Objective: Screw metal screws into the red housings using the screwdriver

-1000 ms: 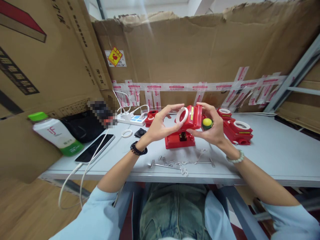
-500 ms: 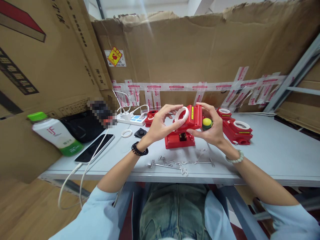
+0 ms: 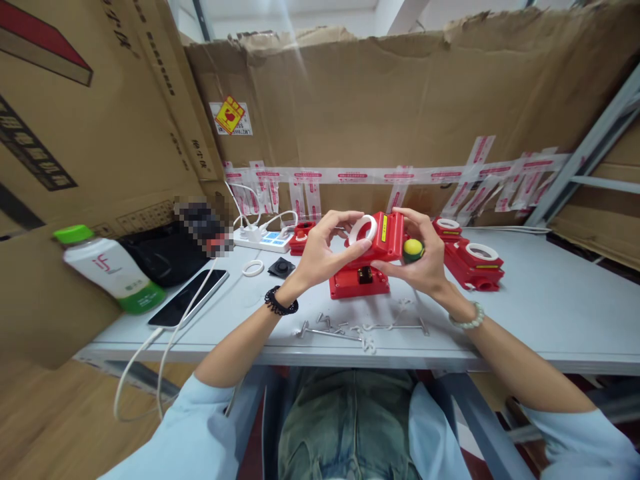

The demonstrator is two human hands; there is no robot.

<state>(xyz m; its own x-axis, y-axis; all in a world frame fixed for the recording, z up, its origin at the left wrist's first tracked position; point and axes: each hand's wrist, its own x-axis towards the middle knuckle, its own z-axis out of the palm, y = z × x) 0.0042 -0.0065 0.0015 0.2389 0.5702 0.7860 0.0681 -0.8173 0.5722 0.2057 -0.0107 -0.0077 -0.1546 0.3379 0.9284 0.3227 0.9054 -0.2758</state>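
Between my two hands, above the table, is a tilted red housing (image 3: 393, 233) with a yellow label and a white ring (image 3: 369, 229) at its left end. My left hand (image 3: 325, 250) grips that end, its thumb along the ring. The right end is held by my right hand (image 3: 425, 260), with the index finger on top and the thumb underneath. A round yellow-and-green thing (image 3: 413, 249) shows inside the curve of my right hand; whether it is touched I cannot tell. Below sits a red base (image 3: 359, 285) with a dark part on it.
Loose screws (image 3: 327, 321) and metal T-handled tools (image 3: 333, 334) lie near the front edge. Other red housings (image 3: 480, 270) stand at right. Leftward are a loose white ring (image 3: 253, 268), a black square part (image 3: 281, 267), a power strip (image 3: 270, 240), a phone (image 3: 189, 299) and a bottle (image 3: 110, 270).
Both hands keep their grip on the red housing, which stays in nearly the same place. The whole view has shifted very slightly.
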